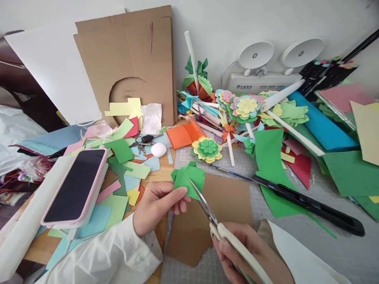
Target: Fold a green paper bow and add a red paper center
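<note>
My left hand (166,199) pinches a small folded piece of green paper (188,176) by its lower left edge, thumb on top. In my right hand (237,252) is a pair of scissors (213,220) with cream handles. Their blades point up and left, and the tip lies over the face of the green paper; whether it cuts in I cannot tell. Beneath both hands lies a torn-edged sheet of brown cardboard (213,205) on a grey cutting mat (177,272). A layered yellow and green paper flower (207,149) rests just beyond the green paper.
A phone (75,189) on a white stand is at left, near keys (142,142) and a white egg-shaped object (158,149). Paper scraps surround them. A black straightener-like tool (310,203) lies at right. Cardboard sheets (127,47) and an emergency light (263,81) stand at the wall.
</note>
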{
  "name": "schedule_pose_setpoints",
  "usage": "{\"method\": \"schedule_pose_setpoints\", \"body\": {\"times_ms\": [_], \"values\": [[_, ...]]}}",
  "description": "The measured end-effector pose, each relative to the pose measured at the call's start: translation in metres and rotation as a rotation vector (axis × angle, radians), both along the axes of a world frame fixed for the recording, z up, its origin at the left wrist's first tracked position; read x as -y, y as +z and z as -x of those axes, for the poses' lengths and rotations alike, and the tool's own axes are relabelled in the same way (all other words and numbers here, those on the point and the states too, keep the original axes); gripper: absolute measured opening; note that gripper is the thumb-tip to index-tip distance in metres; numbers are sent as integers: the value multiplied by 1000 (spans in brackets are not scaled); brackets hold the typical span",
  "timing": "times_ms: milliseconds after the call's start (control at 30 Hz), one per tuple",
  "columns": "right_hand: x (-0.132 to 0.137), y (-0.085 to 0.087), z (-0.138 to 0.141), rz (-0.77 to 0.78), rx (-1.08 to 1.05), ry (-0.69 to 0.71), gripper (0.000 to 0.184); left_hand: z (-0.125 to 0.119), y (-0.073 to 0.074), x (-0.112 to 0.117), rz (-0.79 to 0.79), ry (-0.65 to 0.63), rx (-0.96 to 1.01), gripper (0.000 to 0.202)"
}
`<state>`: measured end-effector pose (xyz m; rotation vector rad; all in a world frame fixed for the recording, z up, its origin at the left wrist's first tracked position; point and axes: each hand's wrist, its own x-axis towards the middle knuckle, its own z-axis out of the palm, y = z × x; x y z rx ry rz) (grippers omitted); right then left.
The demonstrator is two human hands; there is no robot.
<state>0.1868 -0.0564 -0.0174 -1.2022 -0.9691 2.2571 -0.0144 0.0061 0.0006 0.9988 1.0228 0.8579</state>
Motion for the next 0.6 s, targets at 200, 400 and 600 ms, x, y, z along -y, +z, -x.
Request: {"method": "schedule_pose_setpoints", "body": {"times_ms": [200, 400, 600], "values": [[0, 5, 0, -14, -69, 10, 60, 0, 0, 0, 27, -20, 16, 25], [-3, 12, -2, -96, -83, 44, 62, -2, 0, 1, 28, -34, 12, 26], [-5, 10, 1, -21, -101, 25, 64, -3, -1, 3, 28, -75, 13, 26]]}}
